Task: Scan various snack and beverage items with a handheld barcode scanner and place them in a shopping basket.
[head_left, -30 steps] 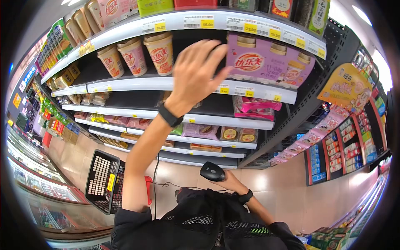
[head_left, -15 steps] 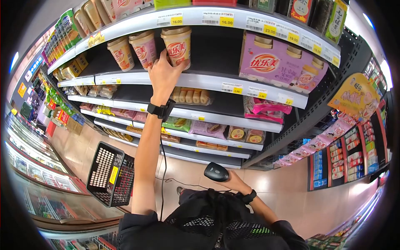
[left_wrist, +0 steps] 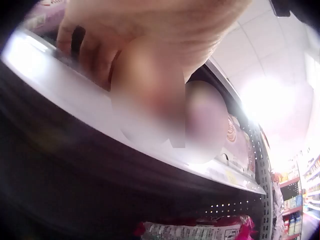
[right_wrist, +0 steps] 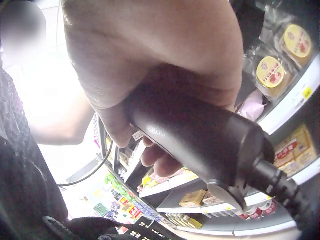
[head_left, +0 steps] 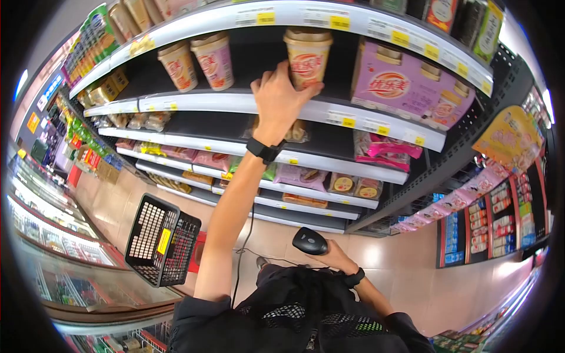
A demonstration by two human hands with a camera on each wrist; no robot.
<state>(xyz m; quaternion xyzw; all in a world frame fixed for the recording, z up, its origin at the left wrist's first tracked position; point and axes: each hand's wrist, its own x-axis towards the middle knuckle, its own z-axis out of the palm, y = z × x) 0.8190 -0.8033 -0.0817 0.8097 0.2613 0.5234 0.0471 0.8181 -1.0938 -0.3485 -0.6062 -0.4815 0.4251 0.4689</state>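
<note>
My left hand [head_left: 279, 105] grips a paper drink cup [head_left: 307, 57] with a beige lid and a red oval logo, fingers behind its left side and thumb across its lower front. The cup stands upright at the front of the shelf [head_left: 235, 106]. Left of it are a yellowish cup [head_left: 178, 67] and a purple-and-white cup [head_left: 213, 62]; to its right is a purple multipack [head_left: 412, 85] of cups. Down by the waist, my right hand [head_left: 336, 256] holds a black barcode scanner [head_left: 310, 241], its cord leaving the handle in the right wrist view. Blur covers part of the left wrist view.
Lower shelves hold packaged bread and a pink bag [head_left: 385, 150]. A black shopping basket [head_left: 162, 241] is at the lower left, near the glass-fronted cabinets. A black cord [head_left: 251, 235] hangs in front of me. Snack racks [head_left: 488, 206] stand to the right.
My left hand came from in front of the shelf to the third cup, took hold of it and shifted it right, away from the other two. The right hand keeps the scanner low.
</note>
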